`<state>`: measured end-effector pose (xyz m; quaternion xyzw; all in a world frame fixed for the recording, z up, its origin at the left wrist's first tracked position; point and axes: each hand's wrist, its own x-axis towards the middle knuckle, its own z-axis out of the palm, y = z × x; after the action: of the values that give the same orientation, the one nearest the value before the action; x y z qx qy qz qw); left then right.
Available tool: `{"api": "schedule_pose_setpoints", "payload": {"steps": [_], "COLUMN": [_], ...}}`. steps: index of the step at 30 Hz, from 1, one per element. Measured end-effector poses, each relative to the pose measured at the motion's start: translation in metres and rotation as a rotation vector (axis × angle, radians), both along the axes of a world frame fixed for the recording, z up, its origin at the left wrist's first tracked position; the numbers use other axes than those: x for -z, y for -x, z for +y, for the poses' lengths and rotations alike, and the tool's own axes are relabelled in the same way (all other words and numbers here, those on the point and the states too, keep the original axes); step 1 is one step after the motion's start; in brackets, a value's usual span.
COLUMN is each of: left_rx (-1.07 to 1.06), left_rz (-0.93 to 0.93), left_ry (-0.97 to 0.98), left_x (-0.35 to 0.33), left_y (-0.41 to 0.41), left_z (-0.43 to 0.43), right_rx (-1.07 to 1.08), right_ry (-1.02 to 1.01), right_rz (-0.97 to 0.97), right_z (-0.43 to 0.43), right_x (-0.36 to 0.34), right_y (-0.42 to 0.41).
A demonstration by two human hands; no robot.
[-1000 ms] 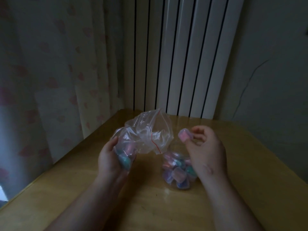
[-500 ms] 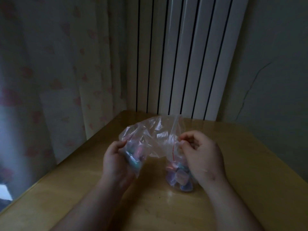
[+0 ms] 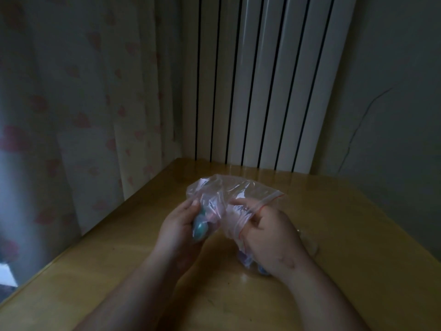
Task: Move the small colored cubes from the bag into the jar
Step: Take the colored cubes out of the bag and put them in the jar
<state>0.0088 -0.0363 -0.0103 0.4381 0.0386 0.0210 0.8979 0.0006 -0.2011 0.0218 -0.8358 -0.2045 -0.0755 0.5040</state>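
Dim wooden table [image 3: 346, 211] by radiator [image 3: 262, 80]. Left hand [image 3: 177, 226] clutching zip bag [image 3: 229, 194] of cubes [image 3: 200, 229]; right hand [image 3: 269, 237], fingers now inside bag, grasp unclear, now hiding jar [image 3: 248, 260] beneath.

Bag [image 3: 229, 194] is sitting between both hands; jar [image 3: 253, 263] is standing on table [image 3: 358, 235], behind right hand [image 3: 269, 237].

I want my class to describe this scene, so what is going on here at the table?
A person is emptying a clear plastic bag of small colored cubes. The left hand grips the bag's bottom, where the cubes sit. The right hand's fingers reach into the bag's mouth. The jar stands on the wooden table, mostly hidden behind the right hand.
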Motion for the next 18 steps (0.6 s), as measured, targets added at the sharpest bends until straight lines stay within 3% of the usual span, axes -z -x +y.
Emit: {"api": "schedule_pose_setpoints", "payload": {"steps": [6,11,18], "left_rx": [-0.050,-0.046,0.040], "left_rz": [-0.046,-0.066,-0.060], "left_ry": [-0.070,-0.153,-0.148], "left_x": [0.0024,0.0011,0.0026], "left_y": [-0.0019,-0.0023,-0.0008], "left_z": [0.0012,0.0000,-0.0011], "right_rx": [0.018,-0.160,-0.162], "right_ry": [0.059,-0.107,-0.035], "right_rz": [-0.010,0.137,0.098], "right_z": [0.0017,0.0043,0.0028], "right_x": [-0.0004,-0.0033,-0.0008], "right_y": [-0.0018,0.0010,0.0014]}}
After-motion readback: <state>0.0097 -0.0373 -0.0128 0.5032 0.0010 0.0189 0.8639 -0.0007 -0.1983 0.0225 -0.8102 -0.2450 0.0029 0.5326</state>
